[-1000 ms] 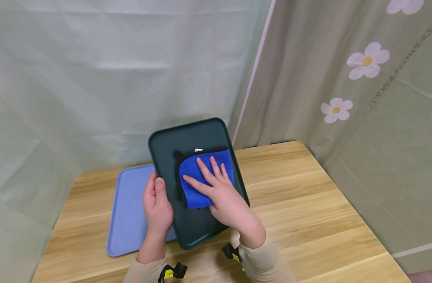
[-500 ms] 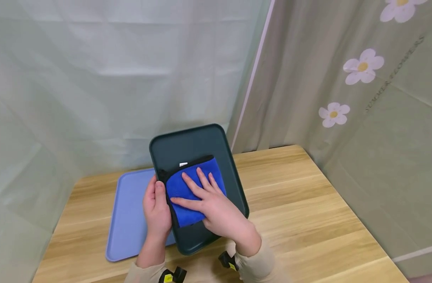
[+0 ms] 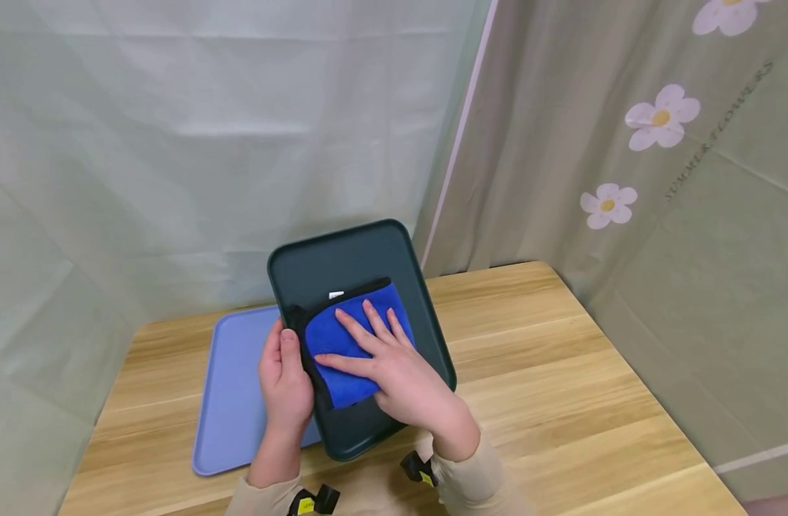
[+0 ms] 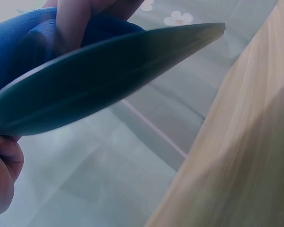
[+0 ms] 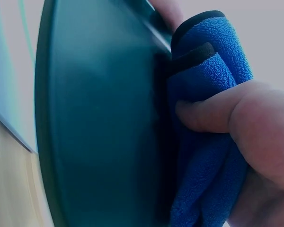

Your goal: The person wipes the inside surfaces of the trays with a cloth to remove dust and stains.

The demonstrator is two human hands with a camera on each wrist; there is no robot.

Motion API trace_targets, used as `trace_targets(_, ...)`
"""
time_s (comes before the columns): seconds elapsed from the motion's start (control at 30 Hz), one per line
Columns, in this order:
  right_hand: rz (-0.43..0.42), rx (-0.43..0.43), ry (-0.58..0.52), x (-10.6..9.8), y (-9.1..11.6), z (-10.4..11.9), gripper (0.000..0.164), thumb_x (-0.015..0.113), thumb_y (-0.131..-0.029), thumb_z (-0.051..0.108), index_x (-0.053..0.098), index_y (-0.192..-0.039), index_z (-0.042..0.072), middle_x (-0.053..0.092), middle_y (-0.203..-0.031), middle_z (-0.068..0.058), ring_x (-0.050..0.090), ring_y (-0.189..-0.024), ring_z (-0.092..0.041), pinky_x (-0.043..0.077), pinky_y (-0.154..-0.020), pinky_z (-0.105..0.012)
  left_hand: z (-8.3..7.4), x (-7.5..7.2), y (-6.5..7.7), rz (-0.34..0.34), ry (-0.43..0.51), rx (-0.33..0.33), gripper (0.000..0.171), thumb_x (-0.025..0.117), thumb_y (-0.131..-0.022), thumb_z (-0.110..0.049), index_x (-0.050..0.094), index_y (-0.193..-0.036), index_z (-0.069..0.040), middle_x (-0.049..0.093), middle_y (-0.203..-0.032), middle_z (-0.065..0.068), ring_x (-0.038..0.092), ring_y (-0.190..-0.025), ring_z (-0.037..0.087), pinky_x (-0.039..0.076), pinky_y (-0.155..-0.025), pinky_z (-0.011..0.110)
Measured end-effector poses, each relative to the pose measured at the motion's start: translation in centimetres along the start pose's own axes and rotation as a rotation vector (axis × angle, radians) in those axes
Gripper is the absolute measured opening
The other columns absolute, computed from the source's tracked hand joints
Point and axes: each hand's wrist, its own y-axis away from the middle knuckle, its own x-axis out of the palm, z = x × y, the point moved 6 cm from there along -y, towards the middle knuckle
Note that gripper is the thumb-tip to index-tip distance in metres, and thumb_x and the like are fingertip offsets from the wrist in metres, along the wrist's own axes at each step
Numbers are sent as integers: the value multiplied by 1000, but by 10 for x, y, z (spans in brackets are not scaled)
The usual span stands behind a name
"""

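My left hand (image 3: 287, 383) grips the left edge of a dark green rectangular tray (image 3: 335, 269), thumb on the upper side and fingers behind. The tray is tilted and raised over the table. Across its surface lies a folded blue towel (image 3: 325, 333) with black trim and a small white tag. My right hand (image 3: 406, 376) presses on the towel, its fingers straight and spread. In the right wrist view, the thumb (image 5: 203, 113) touches the towel's folded side, beside the tray's face. The fingers behind the tray edge are partly visible in the left wrist view.
A light blue tray (image 3: 232, 401) lies on the wooden table (image 3: 548, 401), partly covered by the raised tray and left arm. Pale curtains (image 3: 193, 158) hang behind and beside the table, flower-printed on the right.
The right hand and towel have slid left and down across the green tray, then shifted slightly back up. The left hand keeps its grip on the tray edge.
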Motion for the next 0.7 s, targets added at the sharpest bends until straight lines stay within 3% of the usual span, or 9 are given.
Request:
trace_targets(0.4,-39,95,-59,-13,7,-24,102,64,-81,-20,50,-159,44,0,-179,7,-13,-163,-31,2,-126,-68,-5,-2,1,-40,-29,17,42,44,-117,-18,56,-146,10,69,-130,4,67,-115,16,55,-96,23)
trace_targets(0.7,-59,124,-65,-17,9,-28,100,58,-82,-20,51,-158,43,3,-180,4,-10,-163,-33,-2,-126,-67,-5,-3,0,-54,-34,17,42,44,-117,-16,55,-147,10,69,-132,4,66,-116,17,54,-98,23)
